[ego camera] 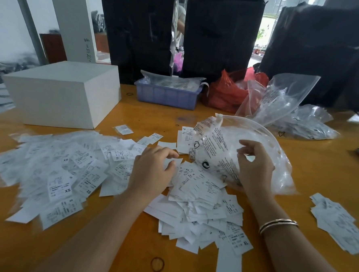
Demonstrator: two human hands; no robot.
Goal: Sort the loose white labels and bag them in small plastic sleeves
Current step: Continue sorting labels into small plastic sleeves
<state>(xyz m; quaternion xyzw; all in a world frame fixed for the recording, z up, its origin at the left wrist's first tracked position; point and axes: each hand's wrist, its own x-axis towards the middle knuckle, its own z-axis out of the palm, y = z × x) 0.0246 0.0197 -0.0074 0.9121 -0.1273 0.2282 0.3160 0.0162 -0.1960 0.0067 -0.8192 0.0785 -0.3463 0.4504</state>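
Observation:
Loose white labels (199, 202) printed with sizes lie heaped in the middle of the orange table (125, 248). To the left spreads a wide pile of labels in small clear sleeves (52, 170). My left hand (153, 170) rests palm down on the labels, its fingers curled over one white label. My right hand (254, 167) grips a large clear zip bag (221, 151) with black print, lifted at an angle above the heap. Whether the left fingers pinch that label cannot be made out.
A white box (59, 92) stands at the back left, a purple tray (168, 95) of bagged items behind the heap, a red plastic bag (225, 92) and more clear bags (281, 104) at the back right. Another small label pile (337, 221) lies far right. Black bags stand behind.

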